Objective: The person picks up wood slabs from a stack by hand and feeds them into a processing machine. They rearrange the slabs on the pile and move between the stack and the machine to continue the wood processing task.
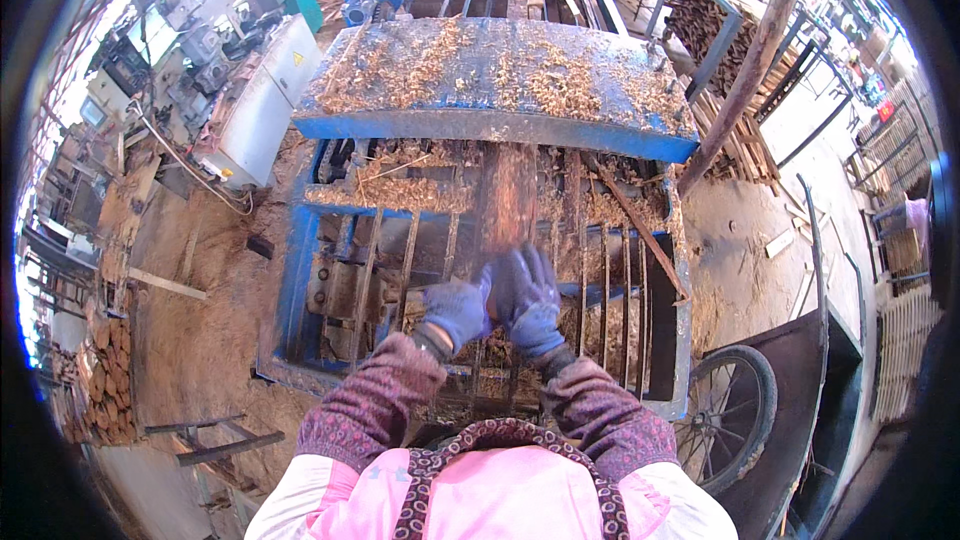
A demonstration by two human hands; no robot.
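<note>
Both my hands wear blue gloves and grip the near end of a reddish-brown wooden log (508,195). The log lies lengthwise on the metal bars of a blue machine frame (300,270) and runs away from me under a blue hood (500,80) strewn with wood shavings. My left hand (457,308) holds the log's left side, and my right hand (526,298) is pressed on its top and right side. The log looks blurred along its length. Its far end is hidden beneath the hood.
A wheelbarrow (800,390) with a spoked wheel (730,415) stands close on my right. A white control cabinet (255,105) with cables is at the left. Cut wood is stacked at the far left (110,380) and back right (700,20). A thick pole (740,85) leans right of the hood.
</note>
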